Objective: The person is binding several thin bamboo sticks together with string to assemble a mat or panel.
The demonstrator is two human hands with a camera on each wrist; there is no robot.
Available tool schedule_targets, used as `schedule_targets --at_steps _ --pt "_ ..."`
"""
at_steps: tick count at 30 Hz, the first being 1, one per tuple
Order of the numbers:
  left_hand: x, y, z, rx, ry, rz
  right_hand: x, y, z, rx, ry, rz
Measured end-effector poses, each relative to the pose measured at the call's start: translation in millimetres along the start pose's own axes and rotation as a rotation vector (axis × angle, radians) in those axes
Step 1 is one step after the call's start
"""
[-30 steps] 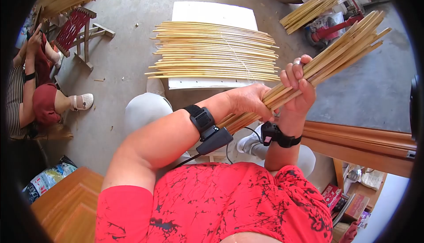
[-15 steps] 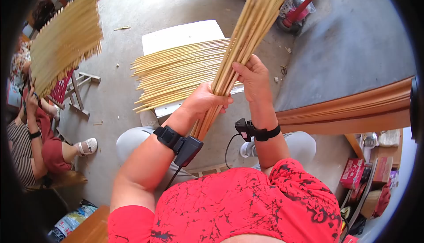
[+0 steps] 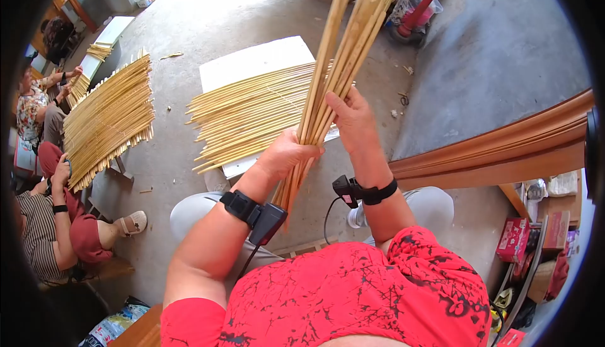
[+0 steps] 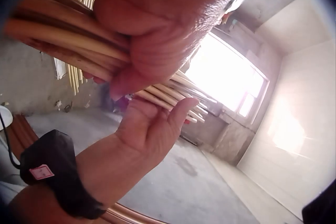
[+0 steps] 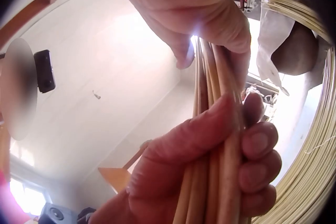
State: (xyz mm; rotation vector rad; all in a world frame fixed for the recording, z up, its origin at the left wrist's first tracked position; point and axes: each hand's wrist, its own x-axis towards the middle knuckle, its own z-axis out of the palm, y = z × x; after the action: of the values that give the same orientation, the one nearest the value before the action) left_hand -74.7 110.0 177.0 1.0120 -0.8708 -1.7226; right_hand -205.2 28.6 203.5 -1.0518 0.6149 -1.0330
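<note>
Where the stick bundle (image 3: pixel 354 51) was: held up in front of the person, tilted, its lower end over the lap and its upper end leaning forward to the right; the upper sticks splayed into two strands.
Left hand (image 3: pixel 287 155): gripped the lower part of the bundle, with fingers wrapped round it and the thumb laid across the sticks.
Right hand (image 3: pixel 353 120): pinched the bundle higher up, between thumb and fingers.
Wrist units: one black strapped unit (image 3: pixel 268 221) was on the left wrist, another (image 3: pixel 376 192) on the right.
Stick mat (image 3: pixel 242 110): lay beyond the left hand, its sticks side by side, with a pale cord line crossing them.
White board (image 3: pixel 252 63): supported the mat and showed past its far edge.
Wooden frame (image 3: pixel 491 148): ran along the right side.
Second mat (image 3: pixel 110 123): stood at the left, near a seated person in a striped top (image 3: pixel 41 227).
</note>
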Motion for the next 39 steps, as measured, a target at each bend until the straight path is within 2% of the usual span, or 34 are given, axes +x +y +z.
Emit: schedule_targets --at_steps 1,3,4,6,7,9,10,12,13,15,17,21,24,26,27,29,32,35,39 --pt "0 -2 1 -0.001 -0.003 0.001 -1 3 3 -0.038 -0.010 -0.048" --pt "0 -5 9 0.266 0.128 0.123 0 11 7 -0.077 0.033 -0.056" --pt "1 -10 11 0.266 0.126 0.123 0 14 8 -0.114 0.073 -0.065" --pt "5 -18 12 0.561 0.301 0.266 -4 9 13 -0.104 0.075 -0.002" --pt "6 -20 10 0.561 0.302 0.265 -4 14 11 -0.020 0.102 -0.001" --pt "0 -15 9 0.548 0.184 0.314 -7 13 14 0.063 0.123 0.000" --pt "-3 -11 7 0.547 0.188 0.313 -8 11 14 0.154 0.091 0.023" --pt "-10 3 7 -0.005 -0.063 -0.023 -8 9 14 0.244 0.057 0.045" --pt "-11 6 6 -0.007 -0.061 -0.022 -9 9 13 0.271 0.025 0.047" --pt "-12 9 5 -0.170 -0.131 -0.133 -9 8 13 0.297 -0.010 0.051" --pt "-13 9 6 -0.184 -0.127 -0.129 -10 6 16 0.331 -0.075 0.094" --pt "-10 6 5 -0.205 -0.121 -0.092 -7 5 17 0.339 -0.051 0.082" --pt "-10 5 6 -0.216 -0.085 -0.053 -4 5 14 0.239 -0.082 0.072" --pt "-9 4 5 -0.200 -0.060 -0.062 -1 8 14 -0.021 0.023 -0.125" --pt "-8 4 5 -0.184 -0.034 -0.073 -1 8 14 -0.022 0.022 -0.124" --pt "-6 -2 4 -0.177 0.013 -0.061 0 7 15 -0.242 0.174 -0.202" --pt "-5 -3 2 -0.127 0.083 -0.035 2 8 8 -0.412 0.189 -0.216" --pt "-6 -3 3 -0.098 0.105 -0.022 1 2 8 -0.289 0.174 -0.104" --pt "-7 -2 2 -0.121 0.063 -0.013 3 1 3 -0.352 0.178 -0.160"
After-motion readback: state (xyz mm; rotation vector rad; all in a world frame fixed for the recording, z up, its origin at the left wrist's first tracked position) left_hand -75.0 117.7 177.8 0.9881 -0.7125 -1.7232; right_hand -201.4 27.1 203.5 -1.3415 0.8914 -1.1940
